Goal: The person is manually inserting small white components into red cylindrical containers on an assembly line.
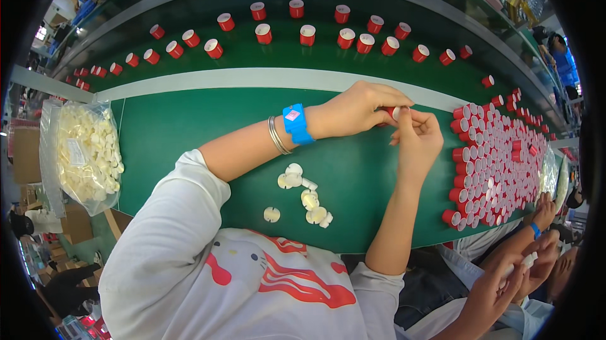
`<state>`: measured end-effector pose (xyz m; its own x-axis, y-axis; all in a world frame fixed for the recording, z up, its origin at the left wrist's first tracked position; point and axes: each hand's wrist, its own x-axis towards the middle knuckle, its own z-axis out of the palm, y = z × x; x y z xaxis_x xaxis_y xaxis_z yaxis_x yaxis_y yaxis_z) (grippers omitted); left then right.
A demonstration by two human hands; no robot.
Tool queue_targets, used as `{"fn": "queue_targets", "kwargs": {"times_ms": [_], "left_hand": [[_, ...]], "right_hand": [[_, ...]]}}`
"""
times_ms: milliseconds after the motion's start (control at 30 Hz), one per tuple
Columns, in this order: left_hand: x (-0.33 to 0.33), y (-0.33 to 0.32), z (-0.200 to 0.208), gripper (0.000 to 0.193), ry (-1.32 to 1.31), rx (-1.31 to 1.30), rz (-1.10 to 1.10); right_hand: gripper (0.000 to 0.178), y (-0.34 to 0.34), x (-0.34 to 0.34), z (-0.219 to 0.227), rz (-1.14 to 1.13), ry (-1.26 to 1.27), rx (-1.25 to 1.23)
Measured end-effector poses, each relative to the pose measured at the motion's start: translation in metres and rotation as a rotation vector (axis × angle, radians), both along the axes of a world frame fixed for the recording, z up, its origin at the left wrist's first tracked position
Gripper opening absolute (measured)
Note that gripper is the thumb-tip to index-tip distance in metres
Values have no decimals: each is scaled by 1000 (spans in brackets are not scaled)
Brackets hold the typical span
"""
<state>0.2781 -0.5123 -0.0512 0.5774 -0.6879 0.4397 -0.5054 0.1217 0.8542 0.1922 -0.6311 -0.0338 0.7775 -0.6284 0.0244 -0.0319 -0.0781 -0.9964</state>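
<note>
Hands meet over the far part of the green table (164,119), as I view the station remotely through the head camera. The person's left hand (363,110), its wrist ringed by metal bangles (276,136) and a blue wristband (297,123), has its fingertips closed on a small red cup (396,113) with a white end. The right hand (420,141) meets the same cup with its thumb, its other fingers curled; I cannot tell whether it grips the cup, since the fingers overlap there. The cup is held up near the pale rail (240,79) that edges the table.

Below the forearms I note a loose cluster of white pieces (310,199), with one round white disc (271,214) lying apart at its left. At the left end, a clear bag (88,157) contains many similar pieces. At the right end stands a dense block of red cups (499,163). Beyond the rail, more red cups (307,35) stand spaced in rows on a green shelf (189,62). At lower right I observe a co-worker's hands (492,293) holding a white part (529,258).
</note>
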Motion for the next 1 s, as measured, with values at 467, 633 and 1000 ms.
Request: {"fn": "queue_targets", "kwargs": {"times_ms": [467, 633, 1000], "left_hand": [[6, 38, 14, 33, -191, 56, 193], [17, 90, 1, 32, 67, 285, 425], [11, 56, 12, 39, -405, 212, 425]], "right_hand": [[23, 6, -8, 23, 150, 142, -207], [24, 53, -24, 20, 1059, 208, -722], [17, 37, -25, 19, 1076, 197, -494]]}}
